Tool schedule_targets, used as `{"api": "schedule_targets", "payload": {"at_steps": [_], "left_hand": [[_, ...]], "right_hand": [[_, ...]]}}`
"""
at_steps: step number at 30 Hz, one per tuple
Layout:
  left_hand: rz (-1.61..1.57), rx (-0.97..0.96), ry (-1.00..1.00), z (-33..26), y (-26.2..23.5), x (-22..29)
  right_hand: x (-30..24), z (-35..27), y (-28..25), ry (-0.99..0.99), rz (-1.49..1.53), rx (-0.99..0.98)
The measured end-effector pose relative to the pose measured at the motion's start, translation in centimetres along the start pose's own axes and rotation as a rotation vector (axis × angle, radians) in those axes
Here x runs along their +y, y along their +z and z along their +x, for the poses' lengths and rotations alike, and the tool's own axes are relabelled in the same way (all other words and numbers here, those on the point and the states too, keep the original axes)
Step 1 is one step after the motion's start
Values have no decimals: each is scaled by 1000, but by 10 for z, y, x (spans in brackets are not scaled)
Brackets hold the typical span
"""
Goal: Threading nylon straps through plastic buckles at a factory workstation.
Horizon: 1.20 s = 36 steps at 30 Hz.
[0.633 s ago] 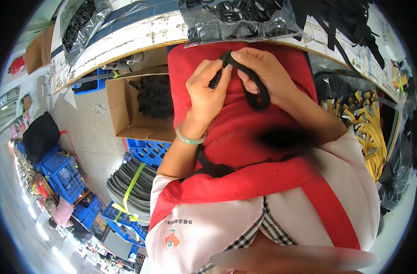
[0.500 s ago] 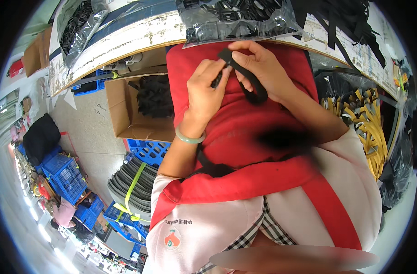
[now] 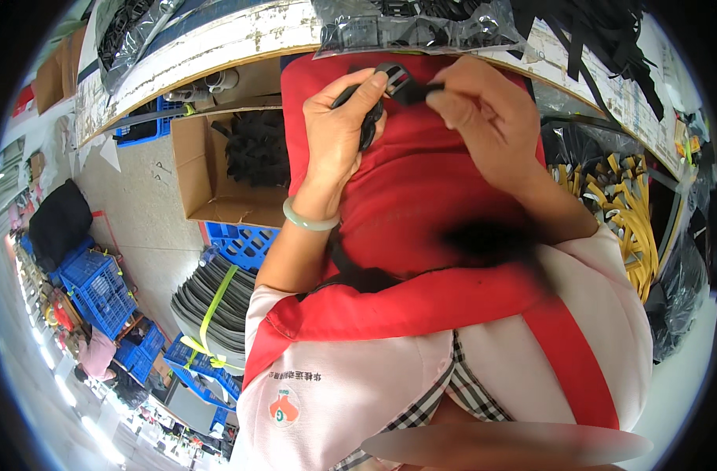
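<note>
The left hand (image 3: 339, 129) is clenched around a black strap (image 3: 368, 125), and the right hand (image 3: 484, 118) pinches a black buckle (image 3: 397, 78) just beside the left thumb. Both are held above the red apron (image 3: 421, 196). The pinch looks light, so a tug on the strap could pull the buckle free and drop it past the lap toward the cardboard box (image 3: 217, 169).

A worn white workbench (image 3: 217, 43) curves across the top of the view, carrying clear plastic bags of black parts (image 3: 405, 27) at its middle and left end and loose black straps (image 3: 602, 47) toward the right. On the grey floor (image 3: 138, 212) beneath stand an open cardboard box of black pieces (image 3: 217, 169), blue plastic crates (image 3: 99, 286) and a strapped stack of grey sheets (image 3: 213, 302).
</note>
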<state>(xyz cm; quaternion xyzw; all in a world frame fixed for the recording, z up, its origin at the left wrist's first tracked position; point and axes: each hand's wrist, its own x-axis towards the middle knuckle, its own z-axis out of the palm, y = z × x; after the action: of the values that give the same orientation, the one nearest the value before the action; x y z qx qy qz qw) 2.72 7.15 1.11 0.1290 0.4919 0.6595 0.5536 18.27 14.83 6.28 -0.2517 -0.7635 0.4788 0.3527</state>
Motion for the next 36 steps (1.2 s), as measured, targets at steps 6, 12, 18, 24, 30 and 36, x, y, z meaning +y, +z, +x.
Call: {"api": "schedule_targets", "payload": {"at_steps": [6, 12, 18, 24, 30, 36], "left_hand": [[248, 13, 186, -5, -3, -9], [321, -91, 253, -7, -7, -11], [250, -124, 103, -18, -20, 1], [678, 171, 318, -91, -88, 91], [825, 338, 205, -108, -100, 99], [432, -212, -38, -57, -58, 14]], "right_hand": [[28, -3, -6, 598, 148, -338], [38, -1, -1, 732, 412, -302], [55, -3, 6, 826, 900, -434], [63, 9, 19, 635, 426, -323], [24, 10, 56, 398, 285, -601], [34, 6, 77, 194, 184, -723]]}}
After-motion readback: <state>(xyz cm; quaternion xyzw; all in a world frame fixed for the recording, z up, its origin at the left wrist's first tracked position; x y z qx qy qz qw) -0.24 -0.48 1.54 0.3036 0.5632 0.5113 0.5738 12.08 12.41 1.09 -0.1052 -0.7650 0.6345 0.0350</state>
